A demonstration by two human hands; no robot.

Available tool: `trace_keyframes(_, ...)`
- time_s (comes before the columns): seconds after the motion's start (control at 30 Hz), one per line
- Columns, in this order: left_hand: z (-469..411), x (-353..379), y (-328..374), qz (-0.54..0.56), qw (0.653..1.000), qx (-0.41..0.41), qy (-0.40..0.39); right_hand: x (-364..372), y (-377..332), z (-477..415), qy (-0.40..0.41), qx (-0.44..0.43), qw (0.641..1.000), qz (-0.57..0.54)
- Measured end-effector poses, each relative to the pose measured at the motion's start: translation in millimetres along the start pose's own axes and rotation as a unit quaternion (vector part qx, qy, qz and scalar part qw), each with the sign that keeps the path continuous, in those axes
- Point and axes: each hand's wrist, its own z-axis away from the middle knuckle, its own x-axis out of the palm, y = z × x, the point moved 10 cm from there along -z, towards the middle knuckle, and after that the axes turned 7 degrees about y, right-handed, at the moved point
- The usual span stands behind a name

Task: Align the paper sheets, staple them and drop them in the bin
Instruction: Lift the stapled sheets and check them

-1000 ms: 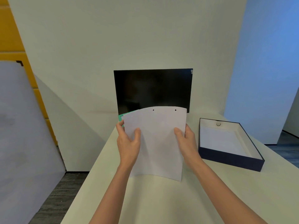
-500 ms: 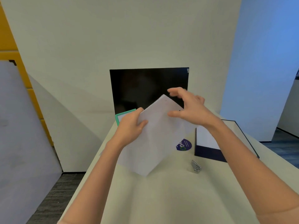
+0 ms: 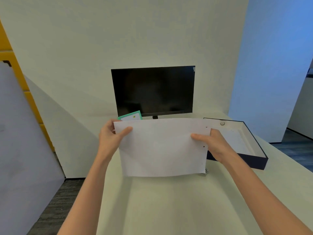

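I hold a stack of white paper sheets (image 3: 160, 148) upright over the table, long side level, with two punched holes near the right edge. My left hand (image 3: 111, 138) grips the upper left corner, thumb on the front. My right hand (image 3: 213, 145) grips the right edge, thumb across the front. A small metal stapler (image 3: 205, 172) peeks out at the sheets' lower right corner on the table. The dark blue open box (image 3: 254, 160), the bin, stands to the right with a white inside.
A black monitor (image 3: 153, 90) stands at the back of the pale table (image 3: 169, 209). A green-edged card (image 3: 131, 116) leans below its left corner. The table's left edge drops to grey carpet (image 3: 55, 204). A grey board (image 3: 20, 150) leans at far left.
The sheets turned from upright-long through a diagonal tilt to long side level. My right hand moved from the top corner to the right edge. The stapler is now mostly hidden behind the sheets.
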Motion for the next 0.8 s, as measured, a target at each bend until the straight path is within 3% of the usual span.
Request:
trace_keyframes(0.07,12,4,-15,0.050,0.999,-0.013,-0.003,2,15,2,0.011,0.016,0.999,-0.028)
trace_keyframes(0.17,30,11,-26,0.023,0.999,0.030,-0.015,5,32,5,0.042,0.011,0.999,-0.016)
trace_keyframes(0.33,54,17,-16,-0.063,0.992,0.105,0.020,7,18,16,0.103,-0.130,0.979,0.120)
trace_keyframes(0.5,61,17,-5,-0.125,0.971,0.195,0.053,21,1,26,0.096,-0.230,0.945,0.213)
trace_keyframes(0.8,59,12,-6,-0.167,0.959,0.218,0.072,16,6,20,0.122,-0.234,0.935,0.235)
